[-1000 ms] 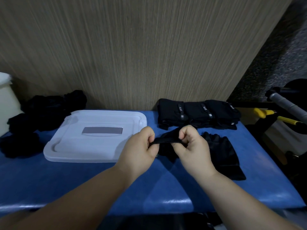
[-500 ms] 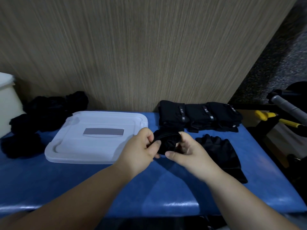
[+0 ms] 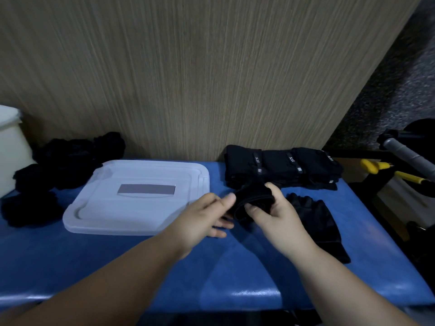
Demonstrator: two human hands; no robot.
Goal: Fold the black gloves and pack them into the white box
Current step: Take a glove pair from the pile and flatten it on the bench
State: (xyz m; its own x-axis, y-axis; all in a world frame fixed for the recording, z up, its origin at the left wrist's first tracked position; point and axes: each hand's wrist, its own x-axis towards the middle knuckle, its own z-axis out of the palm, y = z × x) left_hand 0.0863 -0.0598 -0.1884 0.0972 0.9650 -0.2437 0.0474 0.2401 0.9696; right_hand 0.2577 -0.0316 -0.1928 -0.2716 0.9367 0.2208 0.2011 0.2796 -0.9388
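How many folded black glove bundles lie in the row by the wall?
3: the left bundle, the middle bundle and the right bundle, side by side at the back of the blue table. Others may lie hidden beneath them.

Dim room, wood-grain backdrop.
A tan, vertically streaked wall panel (image 3: 211, 78) rises behind the blue padded worktop (image 3: 141, 267); dark speckled floor (image 3: 400, 90) shows at right.

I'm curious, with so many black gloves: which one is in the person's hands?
The bunched glove gripped by the right hand, with the left hand beside it. The flat glove, folded row and heap lie unheld.
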